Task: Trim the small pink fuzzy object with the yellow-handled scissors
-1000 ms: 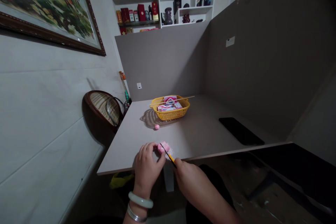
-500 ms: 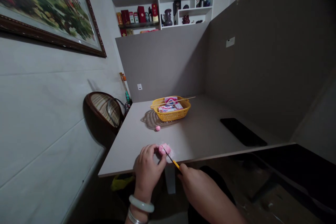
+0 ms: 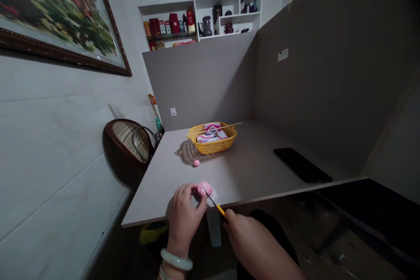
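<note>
Left hand (image 3: 183, 214) pinching pink lump (image 3: 205, 189) just inside table (image 3: 249, 166) front edge; right hand (image 3: 252, 245) gripping yellow-handled pick (image 3: 219, 210), thin tip touching lump. Open tabletop rightward to black phone (image 3: 302, 165).

Both hands meet at a pink lump (image 3: 205, 189) near the front edge of the bench (image 3: 249, 170).
The left hand (image 3: 183, 214) grips the lump; the right hand (image 3: 254, 240) holds what looks like a thin knife (image 3: 220, 211), yellow-handled, its dark tip at the lump. A pink ball (image 3: 196, 162) lies beside a yellow basket (image 3: 211, 145).
</note>
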`<state>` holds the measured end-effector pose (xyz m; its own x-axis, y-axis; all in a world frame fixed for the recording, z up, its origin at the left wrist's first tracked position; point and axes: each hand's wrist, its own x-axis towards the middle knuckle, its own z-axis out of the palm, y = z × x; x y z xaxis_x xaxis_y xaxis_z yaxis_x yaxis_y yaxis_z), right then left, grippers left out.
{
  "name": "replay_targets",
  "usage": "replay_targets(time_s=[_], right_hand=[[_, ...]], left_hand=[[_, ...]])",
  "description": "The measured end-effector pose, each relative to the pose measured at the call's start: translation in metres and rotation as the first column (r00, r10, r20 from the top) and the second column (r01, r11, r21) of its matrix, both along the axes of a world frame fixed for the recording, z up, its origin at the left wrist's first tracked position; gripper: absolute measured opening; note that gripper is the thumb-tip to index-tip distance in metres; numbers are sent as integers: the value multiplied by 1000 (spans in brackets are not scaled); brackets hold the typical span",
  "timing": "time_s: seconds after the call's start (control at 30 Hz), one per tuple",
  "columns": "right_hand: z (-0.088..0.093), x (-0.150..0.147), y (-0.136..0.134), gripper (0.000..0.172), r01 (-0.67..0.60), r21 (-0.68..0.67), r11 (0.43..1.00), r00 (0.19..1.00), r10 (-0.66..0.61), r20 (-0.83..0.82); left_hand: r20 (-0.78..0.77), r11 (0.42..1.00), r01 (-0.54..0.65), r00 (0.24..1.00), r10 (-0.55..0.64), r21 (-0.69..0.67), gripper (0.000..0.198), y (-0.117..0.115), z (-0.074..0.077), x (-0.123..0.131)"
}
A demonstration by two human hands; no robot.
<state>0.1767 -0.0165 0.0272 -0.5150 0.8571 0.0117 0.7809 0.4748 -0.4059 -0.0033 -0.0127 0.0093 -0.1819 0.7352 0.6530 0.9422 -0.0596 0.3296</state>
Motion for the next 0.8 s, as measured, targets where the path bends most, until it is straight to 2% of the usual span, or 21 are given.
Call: replay_targets(time_s=[0.23,0.43,0.67,0.8], right_hand=[[16,-11,8,27,25,-5,1000,999,-25,45],[2,5,-1,24,-4,20,1000,1000,4,-1],[12,-12,11,25,6,33,999,999,-7,37],[4,0,2,24,-17,29,999,1000,17,3]], left_hand=[[14,1000,-2,1000,2,-15,12,0,3,1],[5,1000,-17,1000,17,-11,14,0,0,1],[5,1000,-4,1000,4,-11,13,1,2,1],[16,1000,-9,1000,10,-19,13,0,3,2]])
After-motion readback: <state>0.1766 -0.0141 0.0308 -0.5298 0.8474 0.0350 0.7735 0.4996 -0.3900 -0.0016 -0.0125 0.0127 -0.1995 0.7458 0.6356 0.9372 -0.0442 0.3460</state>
